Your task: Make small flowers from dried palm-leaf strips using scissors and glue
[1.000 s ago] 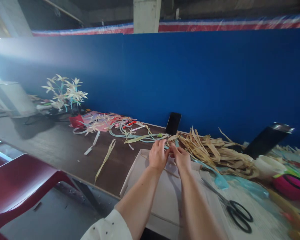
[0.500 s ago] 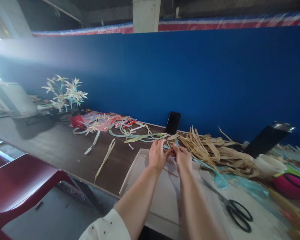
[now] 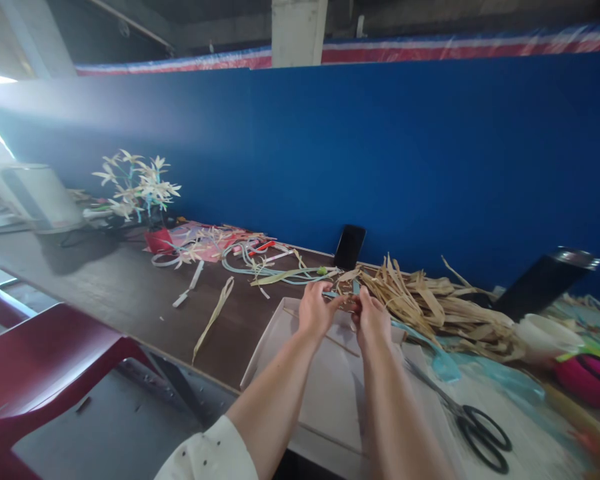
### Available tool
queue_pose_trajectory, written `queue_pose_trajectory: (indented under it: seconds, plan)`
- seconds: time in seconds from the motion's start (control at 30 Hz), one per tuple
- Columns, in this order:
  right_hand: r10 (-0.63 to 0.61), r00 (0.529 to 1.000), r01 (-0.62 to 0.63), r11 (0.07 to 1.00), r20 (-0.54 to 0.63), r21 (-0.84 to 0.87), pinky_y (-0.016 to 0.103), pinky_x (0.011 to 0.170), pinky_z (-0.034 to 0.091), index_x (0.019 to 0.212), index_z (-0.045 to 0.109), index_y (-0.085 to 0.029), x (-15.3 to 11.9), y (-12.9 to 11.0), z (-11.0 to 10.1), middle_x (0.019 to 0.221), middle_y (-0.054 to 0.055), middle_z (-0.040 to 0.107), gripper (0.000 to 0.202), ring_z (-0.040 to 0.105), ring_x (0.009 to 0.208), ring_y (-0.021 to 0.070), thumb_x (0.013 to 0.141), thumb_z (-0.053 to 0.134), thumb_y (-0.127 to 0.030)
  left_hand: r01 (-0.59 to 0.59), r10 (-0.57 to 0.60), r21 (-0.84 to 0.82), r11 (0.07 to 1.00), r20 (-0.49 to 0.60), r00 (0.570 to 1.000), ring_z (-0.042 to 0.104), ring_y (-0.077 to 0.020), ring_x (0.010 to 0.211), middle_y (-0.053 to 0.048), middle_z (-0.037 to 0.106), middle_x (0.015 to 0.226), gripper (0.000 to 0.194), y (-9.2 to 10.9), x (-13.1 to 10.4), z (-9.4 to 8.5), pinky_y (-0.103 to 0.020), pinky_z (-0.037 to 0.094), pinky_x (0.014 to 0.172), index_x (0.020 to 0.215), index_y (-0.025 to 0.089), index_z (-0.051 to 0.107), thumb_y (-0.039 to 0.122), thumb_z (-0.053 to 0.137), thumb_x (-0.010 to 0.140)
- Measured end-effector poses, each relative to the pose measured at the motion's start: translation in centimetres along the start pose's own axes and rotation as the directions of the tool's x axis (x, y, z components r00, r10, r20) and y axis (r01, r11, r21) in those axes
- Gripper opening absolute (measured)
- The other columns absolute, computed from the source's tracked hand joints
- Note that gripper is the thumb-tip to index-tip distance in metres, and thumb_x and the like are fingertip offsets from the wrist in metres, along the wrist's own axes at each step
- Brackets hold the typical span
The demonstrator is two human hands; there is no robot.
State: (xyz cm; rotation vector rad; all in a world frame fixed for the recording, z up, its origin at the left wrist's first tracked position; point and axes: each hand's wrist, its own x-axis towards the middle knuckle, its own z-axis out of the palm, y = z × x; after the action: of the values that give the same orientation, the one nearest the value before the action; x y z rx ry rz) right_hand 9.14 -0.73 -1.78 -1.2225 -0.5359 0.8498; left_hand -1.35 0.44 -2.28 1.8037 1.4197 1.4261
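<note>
Over the far end of a white box lid [image 3: 325, 400], my left hand [image 3: 317, 310] and my right hand [image 3: 373, 320] are close together. Fingers of both hands are bent around a small brownish piece [image 3: 349, 302], too small and blurred to make out clearly. My left thumb points toward my right fingertips, and the fingers of my right hand are pinched. Dry tan husk strips [image 3: 420, 300] lie just right of my right hand. A dark phone [image 3: 350, 247] leans on the blue partition beyond my hands.
Black-handled scissors [image 3: 480, 430] lie at the right, near a black bottle [image 3: 545, 283] and a white cup [image 3: 547, 337]. To the left are a pale flower arrangement in a red pot [image 3: 159, 240], pale blue cords [image 3: 235, 267] and a folded husk strip [image 3: 214, 317]. A red chair [image 3: 55, 367] stands front left.
My fingertips have moved slightly apart, showing more of the small brownish piece between them. The whole view has shifted a little, with the objects appearing slightly farther right.
</note>
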Motion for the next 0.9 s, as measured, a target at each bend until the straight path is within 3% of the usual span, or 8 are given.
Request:
queue_pose_trajectory:
  seconds: [0.17, 0.33, 0.47, 0.57, 0.73, 0.9]
  plan:
    - [0.034, 0.995, -0.037, 0.999, 0.095, 0.025, 0.017, 0.032, 0.027, 0.072, 0.066, -0.015, -0.3, -0.5, -0.2, 0.062, 0.002, 0.061, 0.035, 0.041, 0.041, 0.0063, 0.063, 0.067, -0.049, 0.005, -0.006, -0.035, 0.999, -0.014, 1.0, 0.055, -0.0163, 0.086, -0.005, 0.057, 0.096, 0.04, -0.2, 0.1, -0.1, -0.028, 0.044, 0.076, 0.098, 0.02, 0.06, 0.049, 0.062, 0.07]
    - [0.08, 0.967, -0.111, 0.987, 0.243, 0.118, 0.013, 0.035, 0.03, 0.083, 0.07, -0.019, -0.4, -0.4, -0.1, 0.09, 0.003, 0.066, 0.035, 0.047, 0.05, 0.0045, 0.053, 0.075, -0.034, 0.04, -0.041, -0.044, 0.998, -0.026, 0.999, 0.054, -0.0151, 0.079, -0.005, 0.058, 0.095, 0.04, -0.2, 0.1, 0.0, -0.028, 0.043, 0.073, 0.097, 0.02, 0.061, 0.048, 0.065, 0.068]
    - [0.098, 0.955, -0.145, 0.978, 0.279, 0.152, 0.012, 0.035, 0.029, 0.082, 0.07, -0.02, -0.4, -0.5, -0.1, 0.073, -0.001, 0.063, 0.033, 0.046, 0.049, 0.0045, 0.052, 0.076, -0.031, 0.062, -0.064, -0.091, 0.994, -0.024, 0.998, 0.055, -0.016, 0.081, -0.006, 0.059, 0.094, 0.039, -0.3, 0.3, 0.1, -0.027, 0.043, 0.073, 0.093, 0.019, 0.063, 0.046, 0.066, 0.066]
    - [0.117, 0.953, -0.167, 0.972, 0.279, 0.163, 0.013, 0.034, 0.028, 0.079, 0.07, -0.019, -0.5, -0.7, -0.1, 0.071, -0.001, 0.063, 0.03, 0.044, 0.048, 0.0037, 0.052, 0.077, -0.03, 0.1, -0.103, -0.171, 0.98, -0.008, 0.995, 0.056, -0.0172, 0.083, -0.007, 0.062, 0.09, 0.037, -0.4, 0.6, 0.2, -0.028, 0.042, 0.074, 0.091, 0.017, 0.064, 0.045, 0.067, 0.066]
    - [0.134, 0.956, -0.184, 0.966, 0.26, 0.181, 0.013, 0.033, 0.026, 0.076, 0.07, -0.018, -0.7, -1.0, -0.1, 0.075, -0.001, 0.064, 0.03, 0.042, 0.047, 0.0026, 0.049, 0.079, -0.027, 0.125, -0.1, -0.381, 0.916, 0.085, 0.991, 0.057, -0.0141, 0.075, -0.005, 0.066, 0.085, 0.024, -0.1, 0.8, 0.0, -0.024, 0.042, 0.069, 0.088, 0.016, 0.065, 0.034, 0.061, 0.072]
    - [0.107, 0.963, -0.153, 0.973, 0.247, 0.175, 0.015, 0.033, 0.023, 0.072, 0.067, -0.018, -0.6, -1.0, -0.1, 0.059, -0.005, 0.056, 0.031, 0.038, 0.044, 0.0033, 0.046, 0.081, -0.028, 0.16, -0.1, -0.494, 0.855, 0.146, 0.984, 0.053, -0.0106, 0.062, -0.003, 0.064, 0.074, 0.021, 0.7, 0.8, -0.4, -0.022, 0.04, 0.059, 0.084, 0.016, 0.068, 0.032, 0.059, 0.073]
